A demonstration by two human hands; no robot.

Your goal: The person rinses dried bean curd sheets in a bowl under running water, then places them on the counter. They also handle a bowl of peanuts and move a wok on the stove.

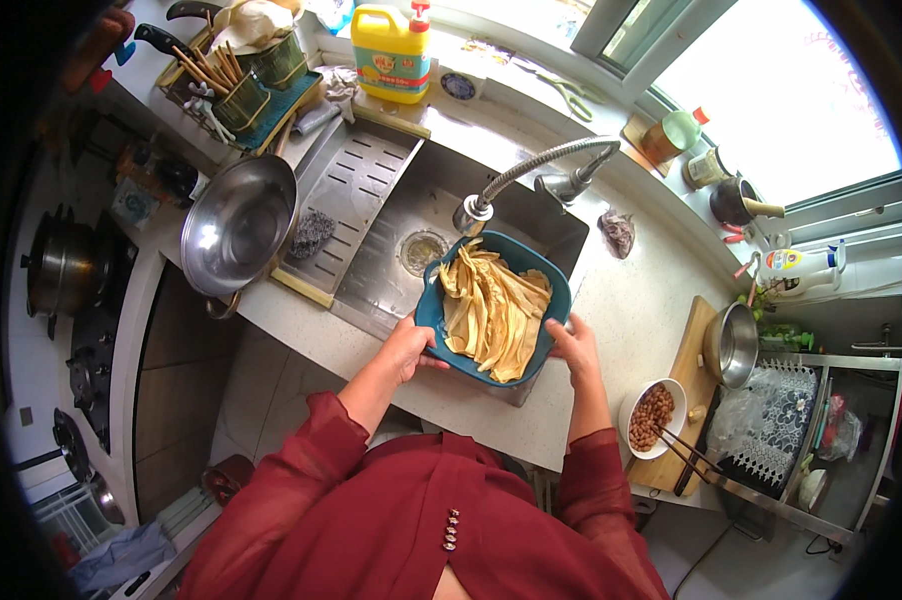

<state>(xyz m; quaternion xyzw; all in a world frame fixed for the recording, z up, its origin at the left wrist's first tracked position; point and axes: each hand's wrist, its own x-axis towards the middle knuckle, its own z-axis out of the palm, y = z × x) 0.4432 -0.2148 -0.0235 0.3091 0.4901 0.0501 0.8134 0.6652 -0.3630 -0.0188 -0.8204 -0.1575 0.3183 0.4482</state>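
Both hands hold a blue plastic basin (pixel 558 289) over the near right part of the stainless steel sink (pixel 379 281). My left hand (pixel 409 350) grips its left rim, and my right hand (pixel 574 346) grips the right rim. Inside lie long, wrinkled yellow strips that look like tofu skin (pixel 492 311). The gooseneck faucet's spray head (pixel 472 216) hangs at the basin's far edge. No running water shows. Left of the basin, the round drain (pixel 422 253) is visible in the sink floor.
A wok (pixel 239 225) rests left of the slotted drainboard (pixel 361 180), which holds a steel-wool scrubber (pixel 313 234). On the right, a white bowl of peanuts (pixel 652 412) with chopsticks (pixel 682 450) sits on a wooden cutting board (pixel 687 375), beside a metal bowl (pixel 732 345). A crumpled rag (pixel 617 232) lies behind.
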